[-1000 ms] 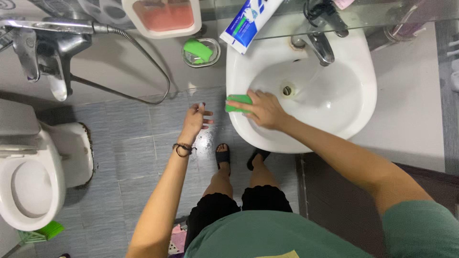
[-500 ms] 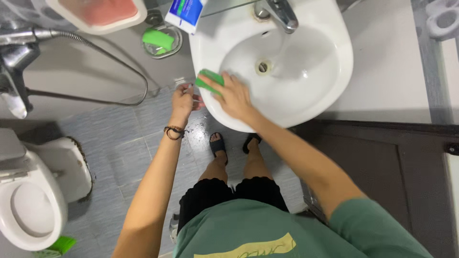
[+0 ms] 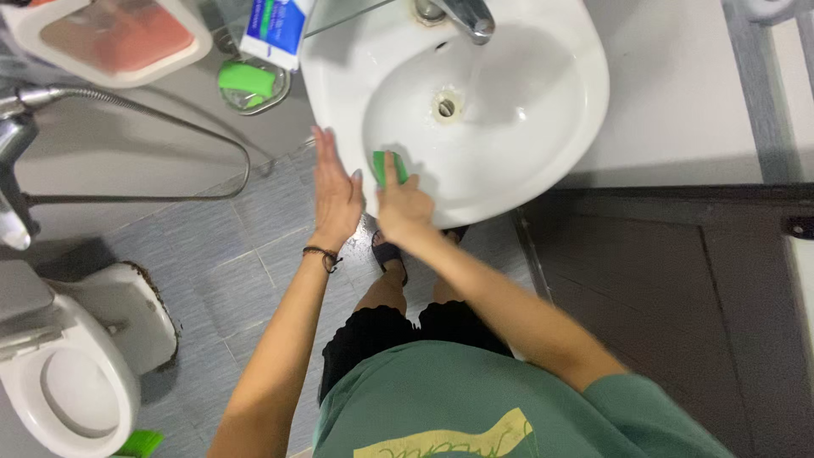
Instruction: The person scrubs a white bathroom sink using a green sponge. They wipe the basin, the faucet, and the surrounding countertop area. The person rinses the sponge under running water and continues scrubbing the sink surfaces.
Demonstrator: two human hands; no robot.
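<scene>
Grey floor tiles point(image 3: 229, 271) under white sink point(image 3: 577, 102); right hand point(image 3: 405, 206) clamps green sponge point(image 3: 388, 166), left hand point(image 3: 336, 197) flat open.

We see one package: a toothpaste tube point(image 3: 273, 30) at the top edge, lying partly on a glass shelf point(image 3: 348, 13) left of the tap. It is flat, white and blue with a green stripe; its upper end is cut off, so its cap may be hidden.
</scene>
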